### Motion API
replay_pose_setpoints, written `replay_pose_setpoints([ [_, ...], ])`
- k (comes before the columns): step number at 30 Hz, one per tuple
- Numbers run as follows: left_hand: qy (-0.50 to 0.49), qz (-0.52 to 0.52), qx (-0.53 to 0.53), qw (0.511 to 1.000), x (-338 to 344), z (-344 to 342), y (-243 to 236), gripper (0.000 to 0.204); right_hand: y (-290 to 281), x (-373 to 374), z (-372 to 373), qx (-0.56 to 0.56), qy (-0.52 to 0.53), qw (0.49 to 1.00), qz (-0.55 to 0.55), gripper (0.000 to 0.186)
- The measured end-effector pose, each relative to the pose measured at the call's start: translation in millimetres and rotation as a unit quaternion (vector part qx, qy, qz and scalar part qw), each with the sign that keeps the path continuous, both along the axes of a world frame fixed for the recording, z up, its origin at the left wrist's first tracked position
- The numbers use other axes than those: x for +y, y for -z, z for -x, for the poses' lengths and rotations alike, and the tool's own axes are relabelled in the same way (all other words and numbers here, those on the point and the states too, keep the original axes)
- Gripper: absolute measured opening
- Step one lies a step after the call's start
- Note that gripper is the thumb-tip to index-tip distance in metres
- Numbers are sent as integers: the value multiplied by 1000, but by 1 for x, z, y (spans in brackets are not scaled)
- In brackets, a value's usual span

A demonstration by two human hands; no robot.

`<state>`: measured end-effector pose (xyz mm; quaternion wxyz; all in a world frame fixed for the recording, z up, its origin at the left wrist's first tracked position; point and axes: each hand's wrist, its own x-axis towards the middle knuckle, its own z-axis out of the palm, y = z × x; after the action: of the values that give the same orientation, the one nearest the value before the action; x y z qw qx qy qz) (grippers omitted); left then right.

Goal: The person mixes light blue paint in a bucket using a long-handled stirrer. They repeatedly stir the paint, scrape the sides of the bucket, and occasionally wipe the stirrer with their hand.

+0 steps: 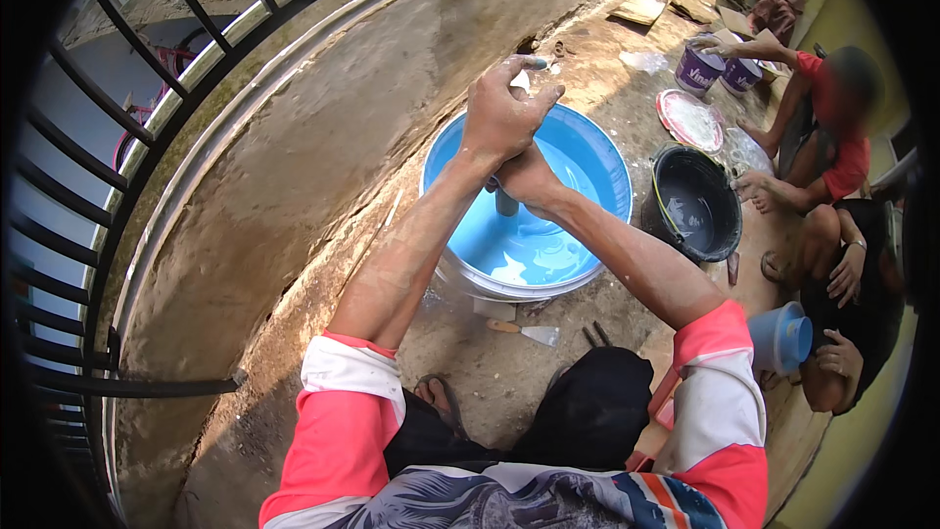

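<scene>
With my right grip [530,180] clamped on the stick [506,202], the tub [605,159] likely catches drips; my left grip's [501,113] closure I can't tell.

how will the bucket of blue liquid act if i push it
The bucket is probably heavy, since liquid spreads across its inside. That liquid may slosh, as the top is open. The wall looks like plastic, so it would likely flex slightly rather than crack.

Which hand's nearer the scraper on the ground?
Right: the right hand is over the paint bucket, beyond the scraper; the left hand is farther off, beyond the right one.
</scene>
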<state>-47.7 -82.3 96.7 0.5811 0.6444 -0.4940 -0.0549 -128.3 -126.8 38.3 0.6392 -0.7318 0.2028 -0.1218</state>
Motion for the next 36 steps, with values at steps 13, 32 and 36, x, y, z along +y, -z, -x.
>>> replay_pose_setpoints([
  [13, 61, 112, 38, 991, 17, 7, 16, 32, 16, -25, -3, -245, -30, 924, 291, 41],
  [32, 25, 104, -67, 992, 23, 3, 9, 30, 22, -16, -13, -236, -58, 940, 239, 47],
  [36, 44, 152, 122, 980, 14, -3, 24, 22, 4, -31, -13, -178, -91, 938, 284, 32],
])
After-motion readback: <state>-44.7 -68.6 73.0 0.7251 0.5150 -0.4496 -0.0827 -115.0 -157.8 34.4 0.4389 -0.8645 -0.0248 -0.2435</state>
